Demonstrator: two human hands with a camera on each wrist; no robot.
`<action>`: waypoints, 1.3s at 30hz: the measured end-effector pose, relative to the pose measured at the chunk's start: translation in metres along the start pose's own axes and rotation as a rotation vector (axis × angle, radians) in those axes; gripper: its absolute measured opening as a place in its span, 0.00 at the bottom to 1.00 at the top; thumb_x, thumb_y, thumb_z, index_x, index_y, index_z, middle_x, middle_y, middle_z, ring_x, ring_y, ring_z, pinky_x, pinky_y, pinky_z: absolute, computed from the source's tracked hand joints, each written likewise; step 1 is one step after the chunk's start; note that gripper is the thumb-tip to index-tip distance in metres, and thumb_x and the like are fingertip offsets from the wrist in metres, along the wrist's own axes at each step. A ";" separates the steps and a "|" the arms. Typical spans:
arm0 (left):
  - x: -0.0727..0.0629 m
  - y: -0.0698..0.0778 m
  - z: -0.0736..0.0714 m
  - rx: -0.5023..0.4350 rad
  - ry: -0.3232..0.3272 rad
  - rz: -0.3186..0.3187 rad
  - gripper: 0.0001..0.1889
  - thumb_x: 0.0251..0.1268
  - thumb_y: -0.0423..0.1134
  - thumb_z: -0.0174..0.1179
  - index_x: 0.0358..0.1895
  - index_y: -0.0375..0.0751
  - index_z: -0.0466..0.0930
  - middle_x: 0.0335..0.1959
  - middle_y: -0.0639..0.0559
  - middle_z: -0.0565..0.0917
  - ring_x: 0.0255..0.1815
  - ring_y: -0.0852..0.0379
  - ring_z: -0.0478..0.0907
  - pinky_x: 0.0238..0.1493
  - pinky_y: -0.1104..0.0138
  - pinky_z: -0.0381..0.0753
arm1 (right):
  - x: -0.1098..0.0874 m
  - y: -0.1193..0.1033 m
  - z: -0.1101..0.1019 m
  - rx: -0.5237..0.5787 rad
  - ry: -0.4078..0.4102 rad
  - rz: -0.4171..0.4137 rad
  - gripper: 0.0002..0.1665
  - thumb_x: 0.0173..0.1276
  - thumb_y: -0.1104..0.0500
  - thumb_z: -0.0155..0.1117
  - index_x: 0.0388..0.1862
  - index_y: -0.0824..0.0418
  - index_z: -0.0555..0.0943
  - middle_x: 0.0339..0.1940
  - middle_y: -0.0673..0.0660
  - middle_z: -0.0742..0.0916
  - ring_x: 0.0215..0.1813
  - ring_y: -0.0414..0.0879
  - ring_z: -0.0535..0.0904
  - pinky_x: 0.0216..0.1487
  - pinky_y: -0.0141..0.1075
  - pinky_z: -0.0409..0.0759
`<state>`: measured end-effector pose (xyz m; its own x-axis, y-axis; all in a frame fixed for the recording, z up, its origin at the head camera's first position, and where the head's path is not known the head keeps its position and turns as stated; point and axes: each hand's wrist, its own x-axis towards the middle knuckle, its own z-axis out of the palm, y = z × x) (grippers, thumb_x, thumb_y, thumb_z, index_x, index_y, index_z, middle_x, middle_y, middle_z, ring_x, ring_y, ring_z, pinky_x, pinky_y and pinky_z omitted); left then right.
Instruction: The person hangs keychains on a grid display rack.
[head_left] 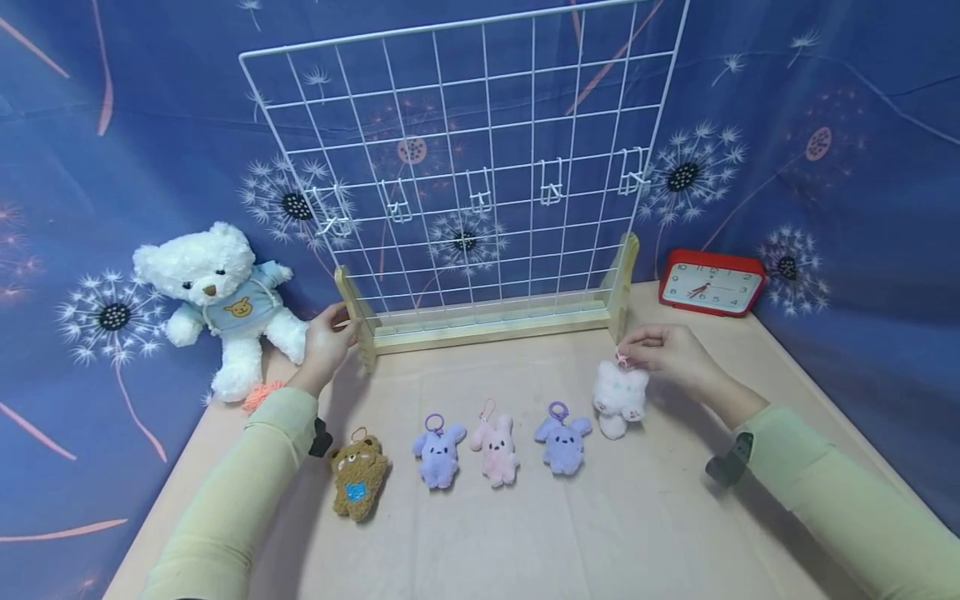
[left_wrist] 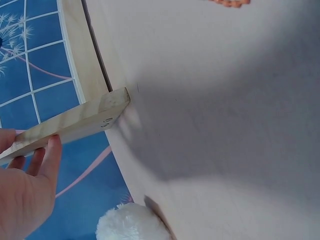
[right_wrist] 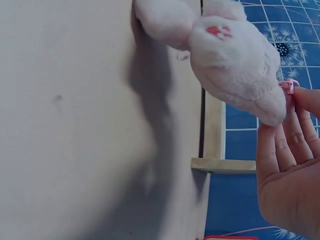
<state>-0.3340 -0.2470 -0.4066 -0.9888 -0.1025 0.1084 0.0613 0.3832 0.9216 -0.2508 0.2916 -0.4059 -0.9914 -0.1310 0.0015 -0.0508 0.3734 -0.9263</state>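
My right hand [head_left: 670,357] pinches the pink loop at the top of a white plush keychain [head_left: 619,395], which hangs above the table at the right. In the right wrist view, fingertips meet the pink clasp [right_wrist: 288,86] and the plush [right_wrist: 235,55]. At the other side, my left hand [head_left: 327,343] grips the left wooden foot [left_wrist: 75,120] of the stand, thumb on one face and fingers on the other. The white wire grid [head_left: 487,125] rises from that stand, with several small wire hooks [head_left: 551,193] in a row across it.
In a row on the table lie a brown bear keychain [head_left: 358,479], a purple one [head_left: 438,454], a pink bunny [head_left: 497,450] and another purple one [head_left: 562,443]. A white teddy bear [head_left: 240,308] sits at the left, a red clock [head_left: 712,283] at the right.
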 end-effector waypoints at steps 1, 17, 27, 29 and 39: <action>0.000 0.000 0.000 0.001 0.001 -0.002 0.27 0.78 0.36 0.58 0.75 0.33 0.66 0.69 0.31 0.72 0.67 0.36 0.73 0.61 0.53 0.82 | 0.000 -0.002 -0.001 0.016 0.000 -0.006 0.19 0.71 0.65 0.68 0.53 0.80 0.80 0.37 0.51 0.91 0.38 0.34 0.85 0.40 0.28 0.86; 0.000 0.003 0.000 0.010 -0.014 -0.003 0.27 0.79 0.37 0.58 0.75 0.34 0.65 0.70 0.31 0.72 0.67 0.36 0.73 0.58 0.58 0.84 | 0.018 -0.026 -0.016 0.080 0.059 -0.164 0.16 0.72 0.67 0.68 0.50 0.79 0.79 0.35 0.47 0.90 0.38 0.36 0.86 0.41 0.31 0.88; 0.000 0.002 0.000 0.002 -0.022 -0.021 0.27 0.79 0.35 0.56 0.76 0.34 0.64 0.70 0.30 0.71 0.69 0.36 0.72 0.62 0.52 0.81 | 0.028 -0.073 -0.035 0.033 0.207 -0.262 0.10 0.69 0.66 0.71 0.46 0.72 0.85 0.34 0.46 0.90 0.36 0.38 0.86 0.37 0.30 0.88; 0.000 0.002 0.000 -0.003 -0.023 -0.021 0.27 0.79 0.35 0.56 0.76 0.34 0.63 0.70 0.30 0.70 0.69 0.36 0.71 0.63 0.52 0.80 | 0.028 -0.084 -0.040 0.013 0.243 -0.272 0.09 0.70 0.65 0.71 0.45 0.70 0.86 0.34 0.44 0.90 0.37 0.37 0.86 0.37 0.29 0.87; 0.000 0.005 -0.001 -0.066 -0.032 -0.053 0.29 0.79 0.33 0.55 0.78 0.33 0.60 0.71 0.29 0.70 0.69 0.37 0.71 0.64 0.52 0.78 | 0.033 -0.121 -0.059 0.043 0.325 -0.272 0.11 0.70 0.58 0.72 0.47 0.62 0.88 0.37 0.44 0.90 0.40 0.37 0.84 0.36 0.23 0.84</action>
<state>-0.3332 -0.2456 -0.4022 -0.9947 -0.0913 0.0480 0.0167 0.3164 0.9485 -0.2847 0.2958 -0.2714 -0.9293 0.0791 0.3608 -0.3180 0.3258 -0.8904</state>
